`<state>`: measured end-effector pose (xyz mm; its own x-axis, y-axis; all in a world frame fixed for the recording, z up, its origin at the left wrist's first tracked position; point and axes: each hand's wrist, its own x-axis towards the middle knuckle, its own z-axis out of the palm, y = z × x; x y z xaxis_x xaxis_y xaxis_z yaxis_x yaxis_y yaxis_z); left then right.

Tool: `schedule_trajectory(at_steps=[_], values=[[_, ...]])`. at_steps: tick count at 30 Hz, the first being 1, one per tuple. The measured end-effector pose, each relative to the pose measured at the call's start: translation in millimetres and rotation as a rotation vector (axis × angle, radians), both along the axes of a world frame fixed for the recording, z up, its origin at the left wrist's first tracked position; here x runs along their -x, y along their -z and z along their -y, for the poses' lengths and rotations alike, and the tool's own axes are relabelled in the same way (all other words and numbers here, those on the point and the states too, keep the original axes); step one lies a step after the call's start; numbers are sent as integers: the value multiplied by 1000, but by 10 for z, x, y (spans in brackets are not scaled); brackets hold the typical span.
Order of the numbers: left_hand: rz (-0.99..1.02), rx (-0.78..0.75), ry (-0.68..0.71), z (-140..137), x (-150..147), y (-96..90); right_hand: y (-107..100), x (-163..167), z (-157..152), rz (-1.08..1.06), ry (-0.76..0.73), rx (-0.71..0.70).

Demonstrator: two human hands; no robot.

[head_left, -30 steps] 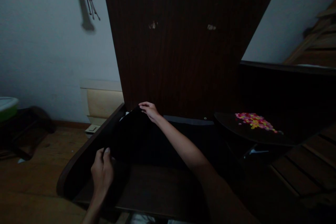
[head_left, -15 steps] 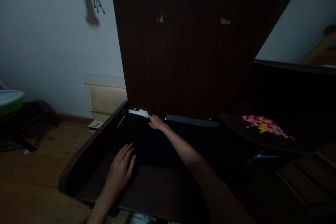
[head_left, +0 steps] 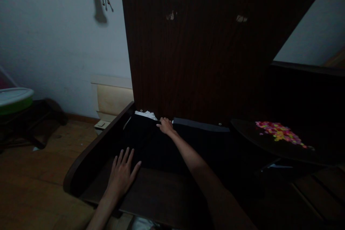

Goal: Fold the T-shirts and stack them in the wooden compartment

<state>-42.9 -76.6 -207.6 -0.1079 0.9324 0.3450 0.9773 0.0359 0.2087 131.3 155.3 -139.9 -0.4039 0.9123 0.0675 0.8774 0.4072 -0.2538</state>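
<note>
A black cloth garment (head_left: pixel 151 140) is laid out over a dark wooden bench (head_left: pixel 161 194); its folds are lost in the gloom. A grey band (head_left: pixel 202 125) runs along its far edge, and a crumpled white piece (head_left: pixel 146 115) shows at the far left corner. My right hand (head_left: pixel 166 126) reaches across to that far edge, between the white piece and the grey band, thumb apart from the bent fingers. My left hand (head_left: pixel 122 172) rests flat with fingers spread, fingertips on the garment's near left part.
An upright dark panel (head_left: pixel 194 61) backs the bench, and a raised side rail (head_left: pixel 99 147) bounds its left. Right, a dark curved surface (head_left: pixel 242 133) bears many small colourful pieces (head_left: pixel 280 133); scissors-like blades (head_left: pixel 280 166) lie below. A green tub (head_left: pixel 16 102) stands far left.
My left hand's fingers have spread wider and lie flatter. My right hand stays at the far edge, its fingers slightly shifted. The whole view has swung a little to the left.
</note>
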Motion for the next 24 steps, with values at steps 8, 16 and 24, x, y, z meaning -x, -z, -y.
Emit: schedule_trajectory(at_steps=[8, 16, 24], values=[[-81, -152, 383, 56, 65, -162, -212, -127, 645, -20, -333, -163], [-10, -233, 263, 15, -32, -294, -22, -510, 1557, 21, -579, -85], [513, -166, -155, 189, -241, -266, -83, -639, 1672, -39, -400, -77]])
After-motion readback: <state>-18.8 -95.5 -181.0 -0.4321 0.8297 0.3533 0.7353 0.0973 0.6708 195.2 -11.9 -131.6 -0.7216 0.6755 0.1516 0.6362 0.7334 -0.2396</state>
